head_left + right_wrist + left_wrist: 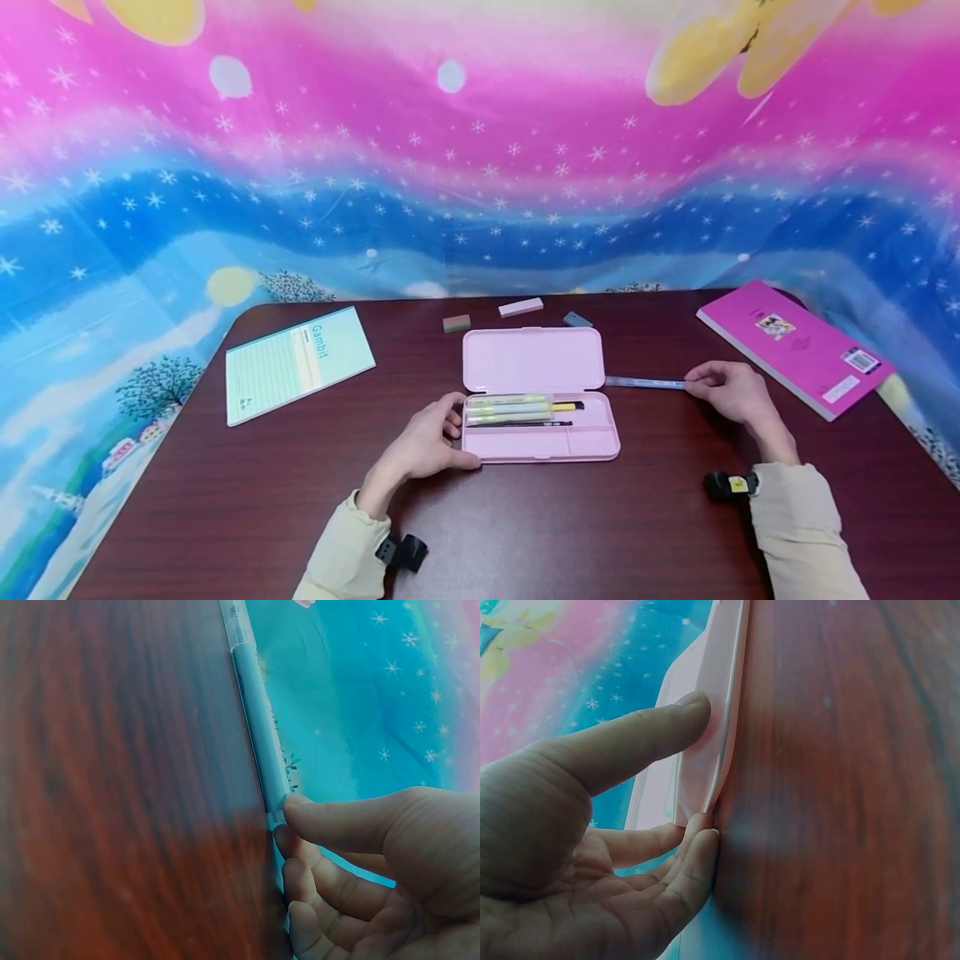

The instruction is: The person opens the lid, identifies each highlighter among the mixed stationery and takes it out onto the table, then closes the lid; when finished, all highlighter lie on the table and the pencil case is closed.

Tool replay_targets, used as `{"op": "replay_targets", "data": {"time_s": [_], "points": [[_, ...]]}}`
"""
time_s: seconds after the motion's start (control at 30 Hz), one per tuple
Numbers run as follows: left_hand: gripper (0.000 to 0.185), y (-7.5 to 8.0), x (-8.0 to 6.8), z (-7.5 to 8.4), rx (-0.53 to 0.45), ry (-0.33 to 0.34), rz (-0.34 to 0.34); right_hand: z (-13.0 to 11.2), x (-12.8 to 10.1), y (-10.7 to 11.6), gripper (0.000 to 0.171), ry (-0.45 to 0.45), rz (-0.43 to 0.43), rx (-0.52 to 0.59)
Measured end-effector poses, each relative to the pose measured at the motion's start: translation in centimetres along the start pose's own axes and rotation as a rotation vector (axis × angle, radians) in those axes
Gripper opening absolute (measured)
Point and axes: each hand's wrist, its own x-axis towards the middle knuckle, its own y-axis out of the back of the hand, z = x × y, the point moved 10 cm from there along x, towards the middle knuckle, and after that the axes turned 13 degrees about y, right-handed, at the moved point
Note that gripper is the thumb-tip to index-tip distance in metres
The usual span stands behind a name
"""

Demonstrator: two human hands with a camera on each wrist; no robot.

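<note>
An open pink pencil case point(534, 360) lies on the table with its lid folded back. My left hand point(427, 439) holds its left end, thumb along the front side and fingertips at the end wall, as the left wrist view also shows. Several pens point(510, 410) and a thin black stick point(525, 424) fill the back compartment; the front compartments look bare. To the right of the case, my right hand point(733, 390) pinches one end of a blue pen point(647, 382) between thumb and fingers. In the right wrist view the pen point(259, 727) lies along the tabletop.
Behind the case sit a red-green eraser point(456, 323), a pale pink eraser point(521, 307) and a small blue-grey block point(577, 320). A light green notebook point(300, 367) lies at the left, a magenta book point(795, 346) at the right. A patterned cloth point(480, 167) hangs behind the table.
</note>
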Motion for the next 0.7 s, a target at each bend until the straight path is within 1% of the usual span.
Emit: {"op": "replay_targets", "data": {"time_s": [0.23,0.33,0.43,0.57,0.7], "points": [[0.076,-0.1,0.0,-0.1,-0.002,-0.009,-0.006,-0.1,-0.2,0.0,0.024,-0.002,-0.017,0.021],[0.075,-0.1,0.0,-0.1,-0.005,-0.008,-0.005,-0.6,-0.2,0.5,0.026,0.022,-0.01,0.014],[0.075,-0.1,0.0,-0.2,-0.004,-0.007,-0.003,-1.9,-0.2,1.0,0.027,0.074,0.002,-0.003],[0.076,0.0,0.0,-0.1,0.001,-0.008,-0.002,-4.5,0.1,1.5,0.027,0.156,0.01,-0.024],[0.076,0.0,0.0,-0.1,0.001,-0.007,-0.001,-7.1,0.7,1.3,0.025,0.214,0.001,-0.034]]}}
